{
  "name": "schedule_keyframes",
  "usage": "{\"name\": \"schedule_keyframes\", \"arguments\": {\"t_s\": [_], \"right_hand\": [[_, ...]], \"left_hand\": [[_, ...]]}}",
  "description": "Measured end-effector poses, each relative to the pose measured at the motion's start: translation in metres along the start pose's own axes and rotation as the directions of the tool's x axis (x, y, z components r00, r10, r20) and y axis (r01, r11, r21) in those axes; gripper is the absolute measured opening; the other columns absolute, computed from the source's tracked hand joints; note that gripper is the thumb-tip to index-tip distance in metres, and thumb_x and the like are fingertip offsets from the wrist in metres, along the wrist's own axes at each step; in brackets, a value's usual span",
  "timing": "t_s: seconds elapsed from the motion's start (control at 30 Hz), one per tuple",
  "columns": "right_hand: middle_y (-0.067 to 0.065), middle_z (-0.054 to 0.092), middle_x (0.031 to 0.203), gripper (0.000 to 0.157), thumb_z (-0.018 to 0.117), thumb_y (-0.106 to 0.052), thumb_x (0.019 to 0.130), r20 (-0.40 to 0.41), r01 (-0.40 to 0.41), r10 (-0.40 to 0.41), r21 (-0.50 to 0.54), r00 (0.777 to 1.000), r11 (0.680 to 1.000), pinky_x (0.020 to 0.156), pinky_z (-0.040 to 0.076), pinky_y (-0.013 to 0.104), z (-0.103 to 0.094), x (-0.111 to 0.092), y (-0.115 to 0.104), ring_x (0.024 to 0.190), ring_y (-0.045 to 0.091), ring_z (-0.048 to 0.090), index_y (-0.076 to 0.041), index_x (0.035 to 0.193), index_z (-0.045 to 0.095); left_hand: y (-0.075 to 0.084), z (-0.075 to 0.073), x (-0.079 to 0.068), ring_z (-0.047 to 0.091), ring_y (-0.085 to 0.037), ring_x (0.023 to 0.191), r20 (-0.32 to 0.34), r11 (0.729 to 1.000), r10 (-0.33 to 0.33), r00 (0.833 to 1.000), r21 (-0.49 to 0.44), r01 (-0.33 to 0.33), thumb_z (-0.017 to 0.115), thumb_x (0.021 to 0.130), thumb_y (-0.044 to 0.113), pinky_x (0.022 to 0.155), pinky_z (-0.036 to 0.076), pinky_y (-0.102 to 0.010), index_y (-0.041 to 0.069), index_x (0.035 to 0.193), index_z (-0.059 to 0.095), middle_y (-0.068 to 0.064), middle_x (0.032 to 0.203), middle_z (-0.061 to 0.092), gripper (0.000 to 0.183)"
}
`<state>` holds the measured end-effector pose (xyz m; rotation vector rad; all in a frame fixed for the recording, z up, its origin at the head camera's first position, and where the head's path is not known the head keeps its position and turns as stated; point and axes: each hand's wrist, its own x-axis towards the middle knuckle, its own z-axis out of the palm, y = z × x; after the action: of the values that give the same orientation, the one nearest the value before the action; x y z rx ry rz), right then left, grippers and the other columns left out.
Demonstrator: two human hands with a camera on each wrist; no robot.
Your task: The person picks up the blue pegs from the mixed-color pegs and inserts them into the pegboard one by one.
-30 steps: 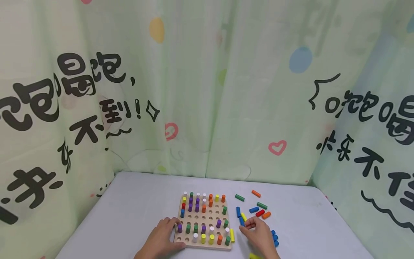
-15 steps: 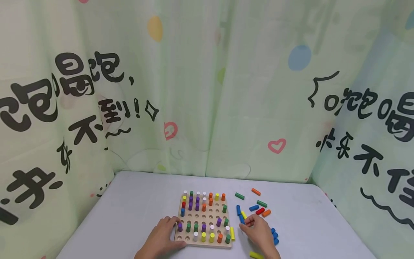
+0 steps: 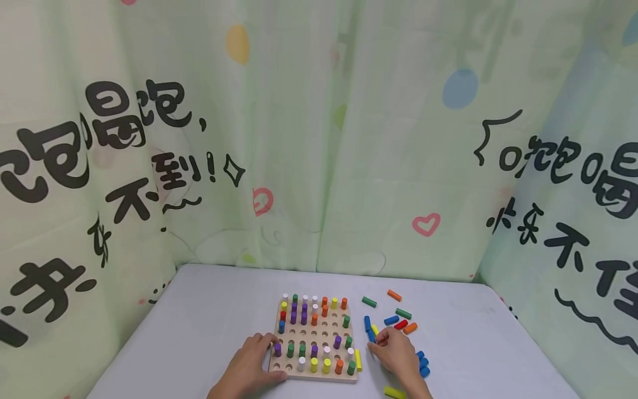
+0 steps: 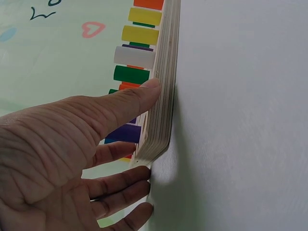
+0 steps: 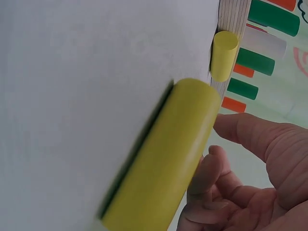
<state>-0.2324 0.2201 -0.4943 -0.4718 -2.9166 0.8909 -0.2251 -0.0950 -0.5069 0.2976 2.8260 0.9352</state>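
While the left hand [image 3: 249, 366] grips the near left corner of the pegboard [image 3: 313, 378], its thumb covers part of the nearest pegs in the left wrist view. Across from it, beyond the board's far side, the right hand [image 3: 397, 354] has curled fingers at a blue peg [image 3: 371, 336]; whether they pinch it cannot be told, as a yellow peg [image 5: 161, 159], cut off below, obstructs the right wrist view. Against this hand's outer side, blue pegs [image 3: 424, 363] are partly hidden.
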Motion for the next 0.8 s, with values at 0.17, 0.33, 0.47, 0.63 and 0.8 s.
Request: {"name": "schedule_keyframes", "arguments": {"t_s": [0.17,0.33,0.47,0.63,0.8], "right_hand": [[0.004,0.056,0.075,0.025,0.084,-0.018,0.084,0.006,-0.005,0.005,-0.013,1.0,1.0,0.06,0.041,0.029,0.0003,0.0022,0.0003,0.069,0.019,0.05,-0.005,0.086,0.063],[0.004,0.056,0.075,0.026,0.085,-0.017,0.084,-0.001,-0.003,0.003,-0.019,1.0,1.0,0.06,0.04,0.029,-0.0002,0.0038,0.0,0.068,0.019,0.05,-0.005,0.085,0.063],[0.005,0.056,0.074,0.024,0.085,-0.016,0.084,-0.003,-0.01,0.01,-0.016,1.0,1.0,0.061,0.041,0.029,0.0,0.0059,0.0002,0.068,0.019,0.05,-0.005,0.086,0.063],[0.005,0.056,0.075,0.021,0.083,-0.012,0.084,0.008,-0.017,0.017,-0.003,1.0,1.0,0.061,0.041,0.03,0.0014,0.007,0.0011,0.069,0.019,0.051,-0.005,0.087,0.063],[0.005,0.056,0.075,0.019,0.081,-0.01,0.083,0.014,-0.023,0.023,0.01,1.0,1.0,0.061,0.042,0.03,0.0018,0.0061,0.0004,0.069,0.019,0.051,-0.004,0.087,0.063]], "left_hand": [[0.0004,0.0002,0.0003,0.054,-0.027,0.096,-0.001,1.0,0.008,1.0,0.004,-0.008,0.092,0.071,0.044,0.094,0.05,-0.058,0.013,0.118,0.064,-0.006,0.105,0.058,0.064],[0.0004,0.0,0.0013,0.054,-0.026,0.096,-0.01,1.0,0.022,1.0,0.018,-0.022,0.092,0.072,0.044,0.093,0.051,-0.057,0.014,0.119,0.064,-0.005,0.105,0.058,0.063],[0.0005,-0.0003,0.0019,0.053,-0.025,0.095,-0.011,1.0,0.021,1.0,0.021,-0.021,0.092,0.072,0.044,0.093,0.051,-0.057,0.014,0.119,0.064,-0.005,0.104,0.058,0.062],[-0.0015,-0.0002,0.0028,0.054,-0.027,0.097,0.003,1.0,0.016,1.0,0.013,-0.016,0.092,0.071,0.044,0.094,0.05,-0.058,0.013,0.12,0.064,-0.006,0.105,0.058,0.065],[-0.0034,0.0002,0.002,0.055,-0.027,0.097,0.008,1.0,0.026,1.0,0.015,-0.026,0.091,0.071,0.046,0.094,0.05,-0.058,0.011,0.121,0.064,-0.006,0.106,0.059,0.066]]}}
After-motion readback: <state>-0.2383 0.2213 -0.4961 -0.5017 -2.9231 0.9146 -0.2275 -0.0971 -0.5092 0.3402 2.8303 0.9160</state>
